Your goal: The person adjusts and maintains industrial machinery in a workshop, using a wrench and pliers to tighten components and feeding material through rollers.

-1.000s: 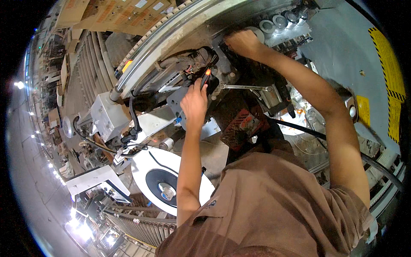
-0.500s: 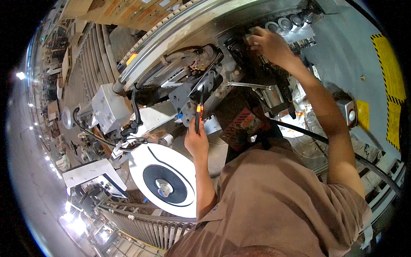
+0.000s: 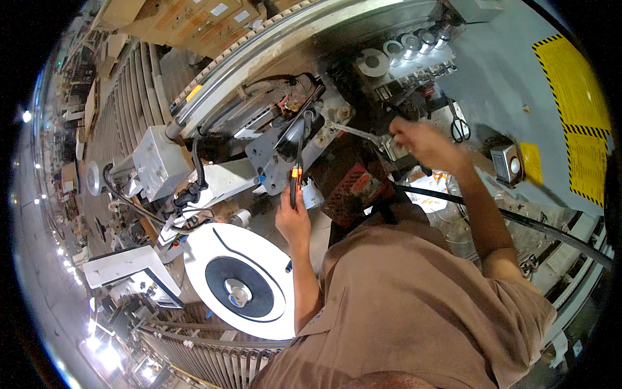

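My left hand [image 3: 293,220] is closed around the black-and-orange grips of slim pliers [image 3: 296,176], whose metal end points up toward the grey plate [image 3: 262,159] of the machine. To the right, my right hand [image 3: 424,146] is curled, its fingers partly blurred, beside the dark mechanism and the end of a metal link arm [image 3: 356,133]. A dark shape shows at its fingertips; what they hold, if anything, I cannot make out. Below and left of my left hand is a large white reel [image 3: 194,262] with a dark hub.
Scissors [image 3: 460,128] lie on the right, beyond my right hand. Several small rolls [image 3: 411,44] line a ledge at the back. A black cable [image 3: 518,220] crosses under my right forearm. A roller conveyor [image 3: 129,97] and cardboard boxes [image 3: 194,23] stand at the far left.
My right hand has drawn back from the far ledge toward me, uncovering the scissors and a white roll. My left hand still grips the pliers in nearly the same place. The view has shifted slightly.
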